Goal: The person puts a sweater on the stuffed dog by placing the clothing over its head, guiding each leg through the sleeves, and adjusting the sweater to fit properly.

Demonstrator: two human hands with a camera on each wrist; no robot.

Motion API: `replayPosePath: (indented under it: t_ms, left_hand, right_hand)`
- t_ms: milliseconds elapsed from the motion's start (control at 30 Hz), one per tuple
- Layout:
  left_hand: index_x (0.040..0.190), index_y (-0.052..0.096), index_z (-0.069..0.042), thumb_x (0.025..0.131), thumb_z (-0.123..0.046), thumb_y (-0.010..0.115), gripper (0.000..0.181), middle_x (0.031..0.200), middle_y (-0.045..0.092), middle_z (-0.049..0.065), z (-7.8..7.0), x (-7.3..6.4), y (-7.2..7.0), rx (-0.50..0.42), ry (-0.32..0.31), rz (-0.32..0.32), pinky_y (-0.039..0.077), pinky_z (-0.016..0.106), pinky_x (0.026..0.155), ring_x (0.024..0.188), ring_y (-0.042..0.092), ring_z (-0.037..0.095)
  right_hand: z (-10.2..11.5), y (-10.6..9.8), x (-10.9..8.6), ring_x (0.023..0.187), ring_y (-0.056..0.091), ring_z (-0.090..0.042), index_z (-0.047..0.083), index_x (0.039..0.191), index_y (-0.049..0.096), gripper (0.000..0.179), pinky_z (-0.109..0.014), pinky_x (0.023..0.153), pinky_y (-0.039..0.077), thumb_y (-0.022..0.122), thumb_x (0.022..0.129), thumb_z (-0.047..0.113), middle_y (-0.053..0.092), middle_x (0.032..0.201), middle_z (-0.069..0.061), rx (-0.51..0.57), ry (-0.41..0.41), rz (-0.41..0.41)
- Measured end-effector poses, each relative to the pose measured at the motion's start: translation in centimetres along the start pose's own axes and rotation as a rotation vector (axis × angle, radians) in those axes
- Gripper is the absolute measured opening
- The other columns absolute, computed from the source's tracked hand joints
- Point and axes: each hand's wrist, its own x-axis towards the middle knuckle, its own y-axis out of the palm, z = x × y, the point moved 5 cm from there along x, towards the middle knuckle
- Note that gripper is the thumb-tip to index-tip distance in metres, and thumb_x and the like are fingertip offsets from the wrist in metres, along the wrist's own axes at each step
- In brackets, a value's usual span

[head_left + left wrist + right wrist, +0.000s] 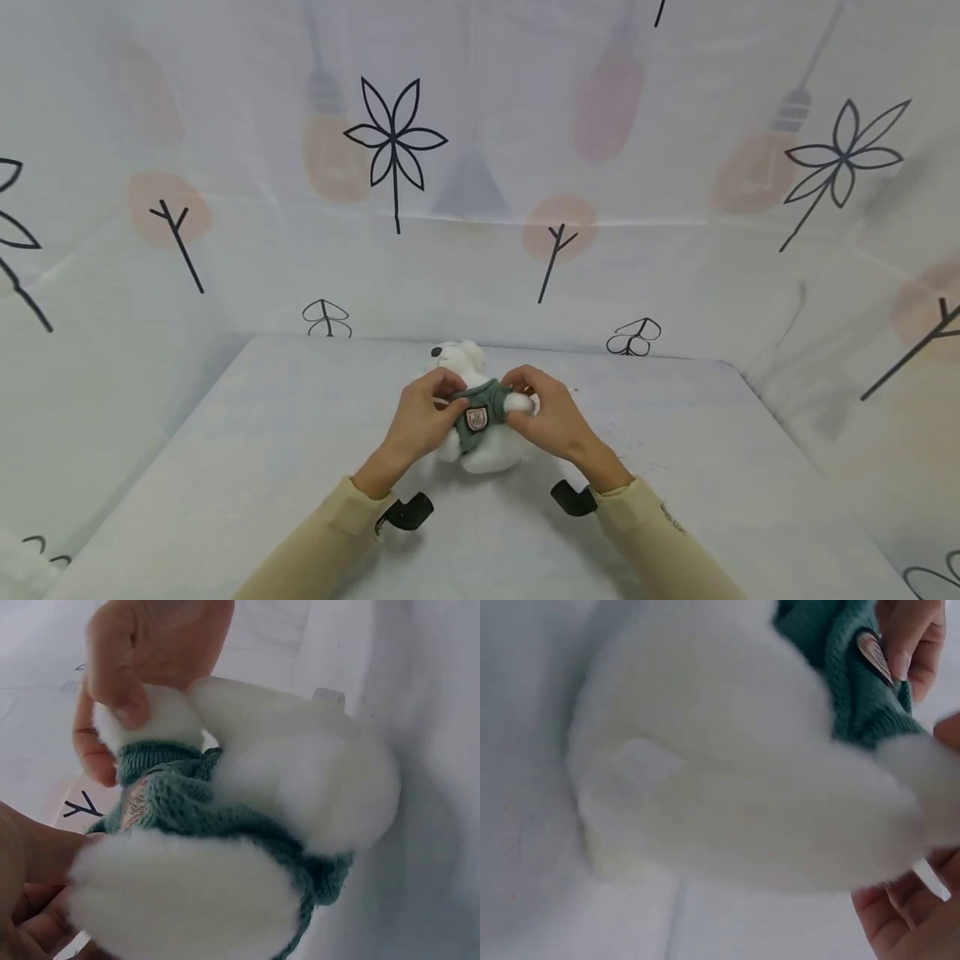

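A white plush dog with a dark nose sits on the table, turned toward the left. It wears a green knitted sweater with a shield-shaped badge. My left hand pinches the sweater beside the badge, its thumb near the badge's edge. With thumb and fingers, my right hand grips the dog's white foreleg, just beyond the green cuff. In the right wrist view the dog's fluffy body hides part of both hands, and a white tag shows by my right fingers.
The pale table reaches back to a white patterned cloth hung behind and at the sides. A black wrist mount juts inward from the left cuff, and another black mount from the right.
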Motion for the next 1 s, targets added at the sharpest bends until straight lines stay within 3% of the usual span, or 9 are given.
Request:
replayPosePath:
  t_ms: [67,200,367,533,667,833,1000]
  left_hand:
    - [0.093,0.063,-0.011,0.083,0.0,0.071,0.017,0.085,0.065,0.0,-0.2,-0.1,0.2,0.004,0.023,0.013,0.053,0.03,0.067,0.079,0.064,0.013]
    - [0.092,0.063,-0.012,0.082,0.001,0.071,0.018,0.085,0.066,-0.002,-0.5,-0.3,0.6,0.017,0.059,0.028,0.052,0.029,0.065,0.076,0.062,0.011]
    - [0.093,0.064,-0.014,0.082,0.001,0.07,0.019,0.088,0.066,-0.006,-1.0,-0.5,0.9,0.015,0.088,0.05,0.052,0.028,0.068,0.08,0.062,0.008]
    - [0.094,0.064,-0.013,0.083,-0.002,0.072,0.018,0.089,0.066,-0.005,-1.3,-0.5,1.3,-0.021,0.121,0.072,0.054,0.029,0.073,0.083,0.064,0.008]
    - [0.095,0.064,-0.012,0.084,-0.004,0.071,0.015,0.09,0.064,-0.003,-1.3,-0.5,1.3,-0.014,0.133,0.062,0.054,0.031,0.074,0.084,0.063,0.01]
    - [0.097,0.063,-0.008,0.086,-0.002,0.064,0.012,0.097,0.059,0.003,-0.5,-0.5,1.0,0.026,0.055,0.04,0.053,0.034,0.075,0.092,0.058,0.017]
    - [0.096,0.061,-0.008,0.086,-0.003,0.062,0.012,0.105,0.057,0.007,0.3,-0.3,1.1,0.043,-0.052,0.11,0.053,0.034,0.075,0.099,0.059,0.025]
  right_hand:
    - [0.4,0.0,0.0,0.083,0.053,-0.013,0.018,0.111,0.061,0.031,-0.035,0.074,0.046,0.067,0.08,0.014,0.056,0.089,0.004,0.014,-0.034,0.037]
    - [0.9,0.1,0.0,0.071,0.055,-0.01,0.015,0.115,0.06,0.027,-0.032,0.066,0.049,0.065,0.091,0.026,0.055,0.087,0.004,0.034,-0.059,0.067]
    - [1.0,-0.1,0.2,0.058,0.049,-0.008,0.018,0.116,0.061,0.026,-0.026,0.053,0.044,0.066,0.091,0.018,0.057,0.09,0.007,-0.005,-0.06,0.136]
    - [1.5,-0.8,0.3,0.069,0.051,-0.017,0.024,0.099,0.067,0.021,-0.027,0.06,0.042,0.071,0.085,0.009,0.059,0.087,0.012,-0.039,-0.106,0.173]
    - [1.7,-1.1,0.3,0.085,0.053,-0.014,0.021,0.092,0.065,0.014,-0.032,0.074,0.044,0.067,0.088,0.008,0.06,0.091,0.01,-0.05,-0.16,0.176]
    - [1.4,-1.0,0.3,0.093,0.059,-0.008,0.017,0.097,0.059,0.011,-0.032,0.081,0.049,0.057,0.095,0.007,0.059,0.096,0.007,-0.032,-0.164,0.187]
    - [1.3,-1.2,0.4,0.087,0.056,-0.008,0.014,0.099,0.056,0.013,-0.028,0.076,0.05,0.055,0.094,0.002,0.057,0.096,0.004,-0.072,-0.21,0.121]
